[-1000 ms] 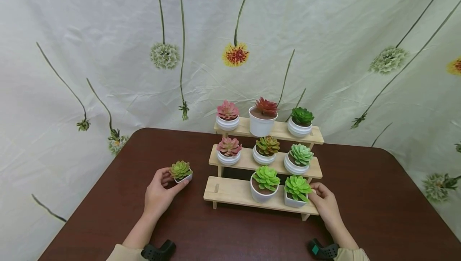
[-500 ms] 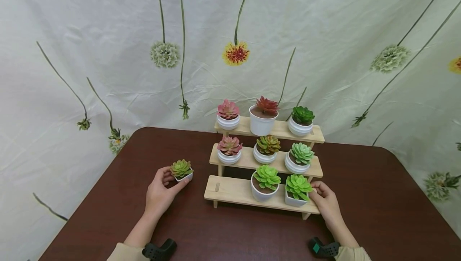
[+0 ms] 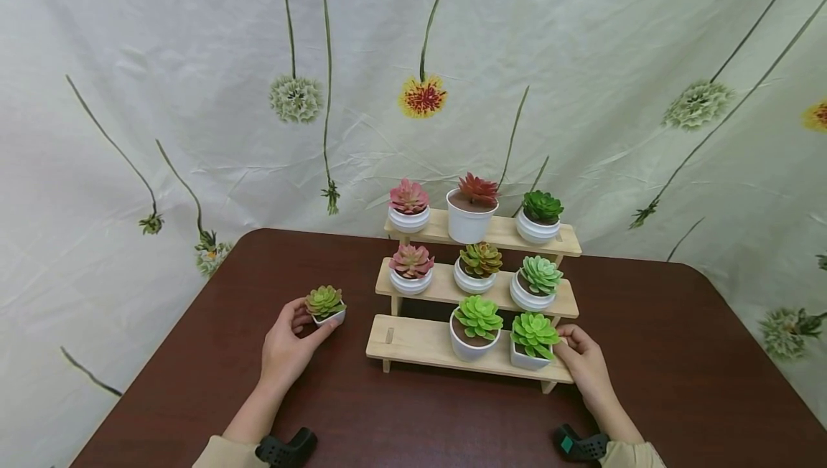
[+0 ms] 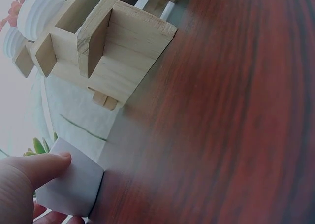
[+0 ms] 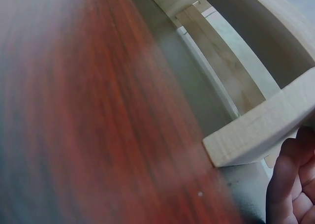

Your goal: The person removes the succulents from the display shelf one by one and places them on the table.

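Observation:
At the left, my left hand (image 3: 288,342) grips a small white square pot (image 4: 74,184) with a yellow-green succulent (image 3: 324,302). Its thumb presses the near side, other fingers lie behind, and the pot sits on the table. A three-tier wooden plant stand (image 3: 413,339) stands right of centre. My right hand (image 3: 584,364) holds the right end of its bottom shelf, fingers curled by the support in the right wrist view; its fingertips are partly hidden. Just beside it stands a square pot with a bright green succulent (image 3: 533,335). A round white pot (image 3: 472,346) stands mid-shelf.
On the upper tiers stand several potted succulents, among them a red one (image 3: 478,190), a pink one (image 3: 411,262) and a dark green one (image 3: 542,208). All this is on a dark red-brown table (image 3: 452,425). A flower-printed cloth (image 3: 213,37) hangs behind.

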`<state>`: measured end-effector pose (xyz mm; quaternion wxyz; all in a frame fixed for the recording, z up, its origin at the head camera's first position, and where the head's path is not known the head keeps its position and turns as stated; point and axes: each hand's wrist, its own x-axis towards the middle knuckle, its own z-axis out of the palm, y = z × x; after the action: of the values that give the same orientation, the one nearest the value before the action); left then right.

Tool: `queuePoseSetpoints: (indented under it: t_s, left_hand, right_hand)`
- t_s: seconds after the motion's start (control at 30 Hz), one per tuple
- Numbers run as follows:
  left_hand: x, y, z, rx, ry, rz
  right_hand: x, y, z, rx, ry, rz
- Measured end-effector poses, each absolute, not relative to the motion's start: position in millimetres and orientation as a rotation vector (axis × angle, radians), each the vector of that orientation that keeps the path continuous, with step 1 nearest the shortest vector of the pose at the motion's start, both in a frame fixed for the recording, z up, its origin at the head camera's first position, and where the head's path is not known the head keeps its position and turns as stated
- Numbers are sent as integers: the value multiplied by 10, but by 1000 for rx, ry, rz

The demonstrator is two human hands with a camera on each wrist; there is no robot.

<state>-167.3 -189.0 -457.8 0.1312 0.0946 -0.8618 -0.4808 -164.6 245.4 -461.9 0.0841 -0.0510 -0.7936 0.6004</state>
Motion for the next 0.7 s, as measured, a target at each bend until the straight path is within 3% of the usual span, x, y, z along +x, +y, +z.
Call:
queuePoseSetpoints:
  t_s: [0.7]
  left_hand:
    - [-1679,-1798,-4497,92,-2261,-1284]
  right_hand:
    - [-1648,2454,-4618,-141,-2380,1766]
